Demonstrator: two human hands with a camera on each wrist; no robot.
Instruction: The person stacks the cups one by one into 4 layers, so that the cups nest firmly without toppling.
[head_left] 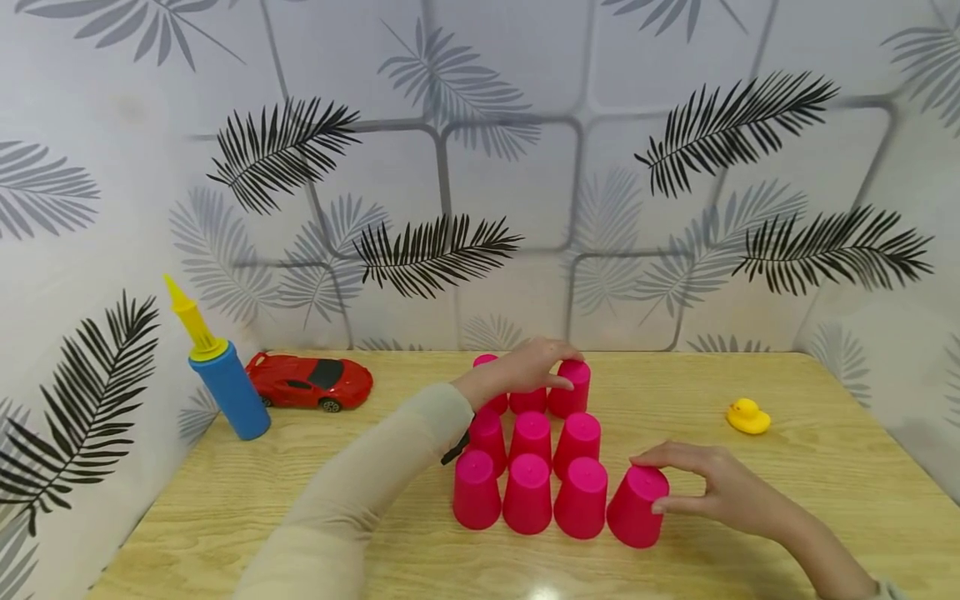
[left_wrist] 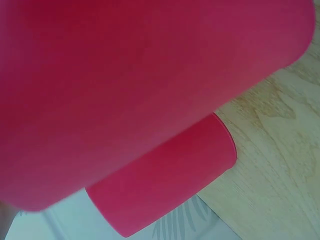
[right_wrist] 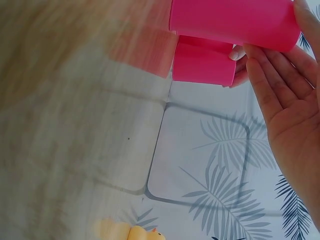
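Several pink cups stand upside down in rows on the wooden table [head_left: 405, 492]. At the right end of the front row, a cup [head_left: 636, 512] is held between the thumb and fingers of my right hand [head_left: 738, 492]. My left hand [head_left: 528, 367] reaches over to the back row and holds its right-hand cup [head_left: 572, 396] near the top. That arm partly hides the other back cups. In the middle row are three cups, among them one in the centre [head_left: 531, 437]. A pink cup [left_wrist: 150, 90] fills much of the left wrist view.
A yellow rubber duck [head_left: 747, 417] sits on the right side of the table. At the back left are a red toy car [head_left: 315, 383] and a blue hand pump [head_left: 228, 387] with a yellow nozzle. Behind the table rises a leaf-patterned wall [head_left: 517, 183].
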